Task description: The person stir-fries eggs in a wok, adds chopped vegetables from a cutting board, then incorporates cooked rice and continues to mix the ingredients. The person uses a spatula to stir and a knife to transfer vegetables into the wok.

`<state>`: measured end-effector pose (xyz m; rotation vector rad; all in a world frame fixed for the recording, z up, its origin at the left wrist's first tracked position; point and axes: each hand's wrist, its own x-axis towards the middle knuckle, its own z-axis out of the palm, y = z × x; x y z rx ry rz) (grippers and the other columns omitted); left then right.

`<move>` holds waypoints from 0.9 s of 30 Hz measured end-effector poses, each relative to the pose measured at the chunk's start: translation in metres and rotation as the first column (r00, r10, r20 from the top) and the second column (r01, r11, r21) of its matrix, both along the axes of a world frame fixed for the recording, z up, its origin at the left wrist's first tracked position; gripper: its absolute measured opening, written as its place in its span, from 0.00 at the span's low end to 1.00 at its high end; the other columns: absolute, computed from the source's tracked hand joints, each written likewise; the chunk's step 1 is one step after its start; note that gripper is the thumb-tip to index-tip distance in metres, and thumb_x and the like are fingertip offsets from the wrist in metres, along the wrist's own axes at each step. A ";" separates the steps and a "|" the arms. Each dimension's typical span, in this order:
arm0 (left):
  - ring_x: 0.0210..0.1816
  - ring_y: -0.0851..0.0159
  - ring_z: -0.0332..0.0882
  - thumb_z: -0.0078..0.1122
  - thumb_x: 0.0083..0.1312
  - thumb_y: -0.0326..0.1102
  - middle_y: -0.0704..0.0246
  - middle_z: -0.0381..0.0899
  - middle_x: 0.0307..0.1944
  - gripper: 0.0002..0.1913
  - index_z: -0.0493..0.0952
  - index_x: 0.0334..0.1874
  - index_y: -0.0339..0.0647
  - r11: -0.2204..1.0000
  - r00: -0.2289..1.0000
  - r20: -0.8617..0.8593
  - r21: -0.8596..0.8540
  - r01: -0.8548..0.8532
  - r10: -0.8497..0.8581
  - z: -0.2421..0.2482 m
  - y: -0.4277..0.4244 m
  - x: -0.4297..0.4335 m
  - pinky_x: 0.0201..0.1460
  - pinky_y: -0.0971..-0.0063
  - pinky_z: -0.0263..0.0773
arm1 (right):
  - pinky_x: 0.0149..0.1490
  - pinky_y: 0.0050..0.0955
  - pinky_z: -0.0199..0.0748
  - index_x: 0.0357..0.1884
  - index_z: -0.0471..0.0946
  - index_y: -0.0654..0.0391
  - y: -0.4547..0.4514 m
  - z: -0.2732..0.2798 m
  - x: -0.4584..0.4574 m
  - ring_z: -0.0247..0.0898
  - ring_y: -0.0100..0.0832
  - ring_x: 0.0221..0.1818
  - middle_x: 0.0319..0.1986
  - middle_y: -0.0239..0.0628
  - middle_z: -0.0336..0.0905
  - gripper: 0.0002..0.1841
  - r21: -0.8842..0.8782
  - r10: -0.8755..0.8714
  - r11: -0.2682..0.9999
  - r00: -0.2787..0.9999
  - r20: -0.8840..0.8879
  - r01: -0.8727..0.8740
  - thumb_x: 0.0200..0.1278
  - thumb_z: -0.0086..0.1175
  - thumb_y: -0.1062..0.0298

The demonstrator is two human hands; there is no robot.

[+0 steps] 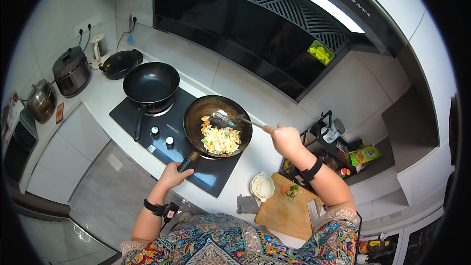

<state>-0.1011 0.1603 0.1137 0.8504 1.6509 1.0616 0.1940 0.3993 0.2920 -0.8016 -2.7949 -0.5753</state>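
My left hand [173, 176] is closed round the black handle [186, 164] of a brown wok [192, 117] on the right burner. Chopped vegetables in pale green, white and orange, perhaps with egg [220, 140], lie in the lower part of this wok. My right hand [286, 140] grips the end of a metal spatula [254, 122], whose blade is inside the wok above the food. A black wok [151, 82] stands on the left burner, and nothing shows in it. A bowl of white rice [262, 186] stands on the counter near a wooden cutting board [281, 215].
A grey cloth [247, 204] lies beside the board, which bears chopped greens [292, 191] and a knife [314, 213]. A condiment rack [325, 154] stands at the right. Farther left are a black electric griddle [120, 64], a pressure cooker [72, 71] and a steel pot [41, 101]. The range hood [235, 36] overhangs the back.
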 end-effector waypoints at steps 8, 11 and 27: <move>0.16 0.74 0.70 0.74 0.60 0.46 0.73 0.73 0.15 0.20 0.78 0.27 0.35 1.000 1.000 0.016 0.008 -0.011 0.011 -0.005 0.001 0.000 0.19 0.78 0.64 | 0.28 0.45 0.77 0.55 0.81 0.51 -0.030 -0.027 0.050 0.77 0.49 0.21 0.21 0.48 0.77 0.18 -0.184 -0.162 0.971 0.986 -0.044 0.152 0.62 0.56 0.67; 0.16 0.74 0.70 0.74 0.60 0.45 0.73 0.73 0.16 0.19 0.77 0.27 0.35 1.000 0.999 0.033 0.000 -0.005 0.005 -0.002 0.001 -0.001 0.19 0.78 0.64 | 0.27 0.43 0.76 0.56 0.80 0.52 -0.034 -0.036 0.058 0.76 0.48 0.20 0.20 0.47 0.76 0.19 -0.063 -0.158 0.987 0.973 -0.169 0.149 0.62 0.56 0.66; 0.15 0.77 0.68 0.73 0.61 0.43 0.74 0.72 0.16 0.18 0.76 0.28 0.35 1.000 1.000 0.022 0.024 -0.004 0.003 -0.003 0.002 0.000 0.17 0.80 0.61 | 0.36 0.49 0.79 0.52 0.81 0.56 -0.036 -0.062 0.023 0.80 0.54 0.30 0.26 0.56 0.81 0.16 -0.366 -0.409 0.878 0.881 -0.239 0.308 0.64 0.54 0.67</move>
